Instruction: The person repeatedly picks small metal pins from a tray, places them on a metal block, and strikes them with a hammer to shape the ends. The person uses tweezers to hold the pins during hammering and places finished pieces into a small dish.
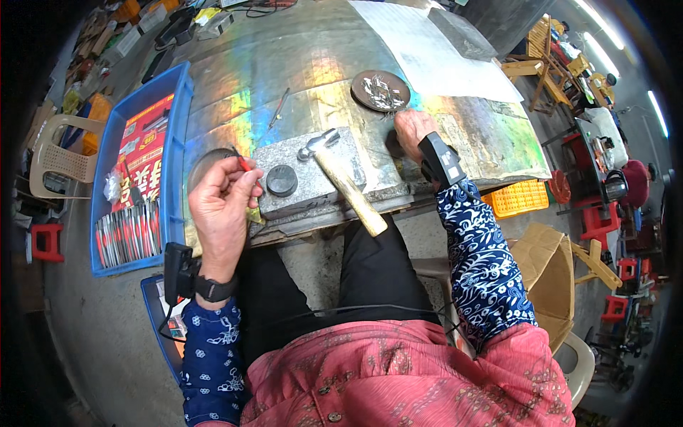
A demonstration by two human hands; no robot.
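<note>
My left hand (222,205) is closed on a thin red-tipped tool (244,164) held just left of a grey stone block (313,171). A small dark round disc (282,181) sits on that block. A hammer (343,181) with a steel head and pale wooden handle lies across the block, its handle sticking out past the bench edge. My right hand (414,132) reaches to a round dark dish (380,90) full of small shiny metal pieces; its fingertips are at the dish's near rim, and what they pinch is hidden.
The bench top (284,71) is an iridescent metal sheet. A blue tray (142,164) with red packets and several thin tools lies at left. A pale sheet (434,50) covers the far right. An orange crate (523,197) and a cardboard box (544,270) stand at right.
</note>
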